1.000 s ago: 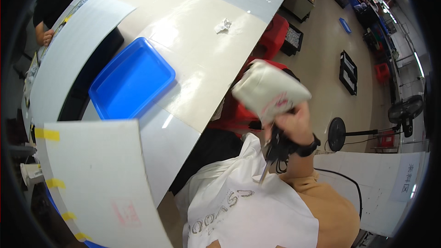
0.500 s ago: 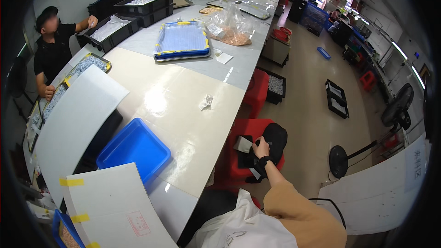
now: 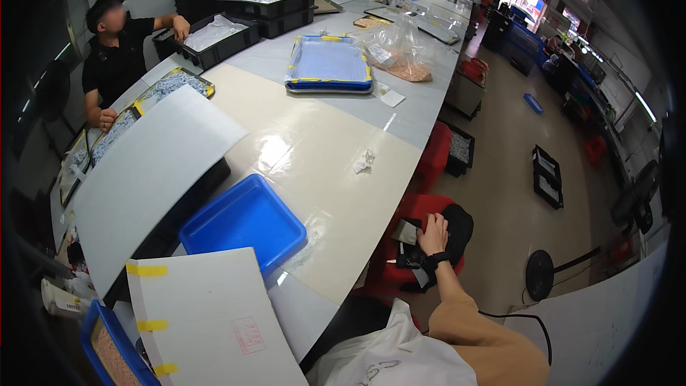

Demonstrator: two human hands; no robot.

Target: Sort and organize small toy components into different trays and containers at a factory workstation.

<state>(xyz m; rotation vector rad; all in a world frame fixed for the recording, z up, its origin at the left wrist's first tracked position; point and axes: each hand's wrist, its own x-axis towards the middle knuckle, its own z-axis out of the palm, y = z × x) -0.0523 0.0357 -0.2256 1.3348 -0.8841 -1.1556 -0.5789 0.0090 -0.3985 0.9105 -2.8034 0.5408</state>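
On a red stool (image 3: pixel 452 266) to the right of the table lies a black, rounded soft bag (image 3: pixel 459 225). My right hand (image 3: pixel 434 236), with a black band at the wrist, is on its left edge, fingers bent down and closed on the bag; the fingertips are partly hidden. Beside the fingers sits a pale flat packet (image 3: pixel 406 231). Below it on the stool are a dark flat item (image 3: pixel 410 256) and a light-coloured piece, both partly covered by my wrist. My left hand is out of view.
A blue tray (image 3: pixel 246 218) and a white board with yellow tape (image 3: pixel 214 314) are on the table at near left. Farther back are stacked blue trays (image 3: pixel 329 64) and a clear bag (image 3: pixel 400 57). A co-worker (image 3: pixel 114 64) sits far left. A fan (image 3: pixel 539 275) stands right.
The view has swung left, so everything sits farther right in the picture. My right hand has shifted slightly over the bag. The co-worker's arm remains at the black bin.
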